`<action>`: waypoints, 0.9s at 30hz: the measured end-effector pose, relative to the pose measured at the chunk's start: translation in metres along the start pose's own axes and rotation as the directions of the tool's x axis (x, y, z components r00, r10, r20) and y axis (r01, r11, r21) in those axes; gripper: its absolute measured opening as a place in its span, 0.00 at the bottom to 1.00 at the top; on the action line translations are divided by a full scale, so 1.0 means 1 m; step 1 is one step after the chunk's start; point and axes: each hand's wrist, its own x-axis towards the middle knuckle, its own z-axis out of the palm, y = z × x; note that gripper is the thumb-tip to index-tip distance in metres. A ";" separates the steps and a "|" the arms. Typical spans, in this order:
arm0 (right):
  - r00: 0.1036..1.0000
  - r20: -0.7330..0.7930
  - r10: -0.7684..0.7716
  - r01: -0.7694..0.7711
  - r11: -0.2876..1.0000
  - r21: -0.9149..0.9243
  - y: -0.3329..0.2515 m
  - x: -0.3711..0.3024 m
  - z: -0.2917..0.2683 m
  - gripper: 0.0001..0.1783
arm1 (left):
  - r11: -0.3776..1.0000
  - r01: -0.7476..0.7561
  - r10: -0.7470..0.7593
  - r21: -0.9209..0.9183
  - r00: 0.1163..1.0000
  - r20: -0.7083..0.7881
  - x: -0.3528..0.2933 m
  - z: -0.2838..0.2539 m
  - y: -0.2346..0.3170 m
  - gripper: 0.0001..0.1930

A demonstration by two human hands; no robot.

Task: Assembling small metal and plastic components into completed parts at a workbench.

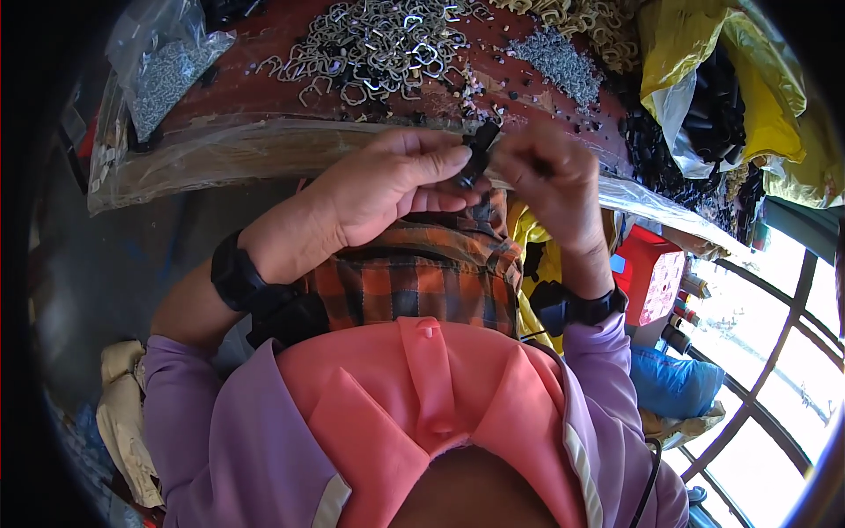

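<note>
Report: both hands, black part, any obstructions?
Left hand gripping black part. Right hand close beside it, contact unclear. Metal clips heaped beyond, not between them.

At the front edge of the tabletop (233, 92), a part (481, 151) in the fingers of the left hand (409, 172), with the right hand (550, 180) just to its right. Beyond both hands, on the tabletop, a heap of rings (387, 48); right of that, a pile of screws (556, 65), with a heap of clips (585, 18) behind and rightward. At the left end, a bag (141, 40) with pieces inside; toward the right end, an open bag (779, 97) around tubes (713, 107). Nearer the body, a cloth (414, 295); right of the right wrist, a bin (653, 282); farther right, a window (792, 352).
</note>
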 end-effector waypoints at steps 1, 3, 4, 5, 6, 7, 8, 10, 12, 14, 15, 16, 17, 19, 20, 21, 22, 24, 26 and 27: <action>1.000 0.003 -0.004 0.004 1.000 0.001 0.004 0.005 -0.005 0.07 | 0.999 -0.031 0.031 -0.012 0.999 0.027 0.000 -0.002 0.002 0.13; 0.998 -0.007 -0.058 0.049 0.907 -0.419 0.015 0.019 -0.018 0.08 | 0.999 -0.032 0.033 -0.016 0.999 0.017 -0.002 -0.007 0.004 0.12; 0.997 -0.005 -0.083 0.063 0.793 -0.606 0.020 0.025 -0.022 0.09 | 0.999 -0.033 0.033 -0.023 0.999 0.008 -0.002 -0.010 0.004 0.12; 0.996 -0.009 -0.084 0.061 0.793 -0.606 0.024 0.029 -0.024 0.09 | 0.999 -0.033 0.033 -0.032 0.999 0.000 -0.002 -0.012 0.006 0.11; 0.998 0.024 -0.052 0.056 0.791 -0.609 0.029 0.033 -0.026 0.08 | 0.999 -0.031 0.031 -0.029 1.000 0.002 -0.001 -0.012 0.007 0.11; 0.998 0.061 -0.018 0.052 0.791 -0.609 0.034 0.035 -0.026 0.08 | 0.998 -0.038 0.038 -0.050 0.999 -0.008 -0.002 -0.012 0.009 0.10; 0.995 0.097 0.016 0.047 0.791 -0.610 0.036 0.037 -0.026 0.08 | 0.996 -0.045 0.044 -0.072 0.999 -0.017 -0.002 -0.012 0.010 0.10; 0.996 0.092 0.010 0.050 0.775 -0.630 0.040 0.040 -0.024 0.08 | 0.995 -0.050 0.047 -0.092 0.999 -0.026 -0.003 -0.013 0.011 0.09; 0.997 0.083 -0.007 0.061 0.737 -0.674 0.040 0.043 -0.021 0.08 | 0.992 -0.060 0.056 -0.110 0.998 -0.043 -0.003 -0.014 0.012 0.08; 0.998 0.021 -0.059 0.058 0.735 -0.676 0.043 0.046 -0.013 0.07 | 0.991 -0.069 0.064 -0.115 0.997 -0.050 -0.003 -0.014 0.014 0.08; 0.993 -0.038 -0.110 0.055 0.734 -0.677 0.045 0.047 -0.009 0.07 | 0.992 -0.069 0.064 -0.107 0.997 -0.048 -0.003 -0.015 0.014 0.09; 0.982 -0.096 -0.161 0.054 0.733 -0.678 0.046 0.047 -0.007 0.07 | 0.993 -0.069 0.065 -0.099 0.997 -0.047 -0.004 -0.016 0.014 0.10; 0.982 -0.094 -0.166 0.059 0.732 -0.679 0.047 0.047 -0.007 0.07 | 0.993 -0.071 0.067 -0.093 0.997 -0.048 -0.005 -0.017 0.014 0.11; 0.975 -0.115 -0.190 0.056 0.713 -0.699 0.049 0.046 -0.007 0.06 | 0.992 -0.079 0.074 -0.095 0.996 -0.053 -0.006 -0.020 0.013 0.11; 0.971 -0.125 -0.202 0.055 0.703 -0.709 0.049 0.046 -0.007 0.06 | 0.992 -0.080 0.075 -0.099 0.996 -0.058 -0.006 -0.021 0.013 0.12; 0.971 -0.122 -0.207 0.060 0.700 -0.712 0.048 0.047 -0.007 0.06 | 0.991 -0.082 0.076 -0.104 0.995 -0.062 -0.006 -0.022 0.012 0.12; 0.975 -0.110 -0.191 0.062 0.716 -0.696 0.046 0.046 -0.008 0.06 | 0.991 -0.089 0.083 -0.104 0.995 -0.061 -0.007 -0.022 0.012 0.12; 0.984 -0.085 -0.157 0.062 0.746 -0.663 0.043 0.045 -0.009 0.07 | 0.990 -0.095 0.089 -0.104 0.994 -0.063 -0.007 -0.023 0.011 0.13; 0.983 -0.081 -0.165 0.065 0.723 -0.687 0.041 0.045 -0.006 0.07 | 0.989 -0.103 0.097 -0.104 0.993 -0.062 -0.006 -0.022 0.012 0.13; 0.982 -0.080 -0.169 0.063 0.703 -0.708 0.041 0.045 -0.004 0.07 | 0.988 -0.100 0.093 -0.115 0.993 -0.066 -0.006 -0.020 0.013 0.11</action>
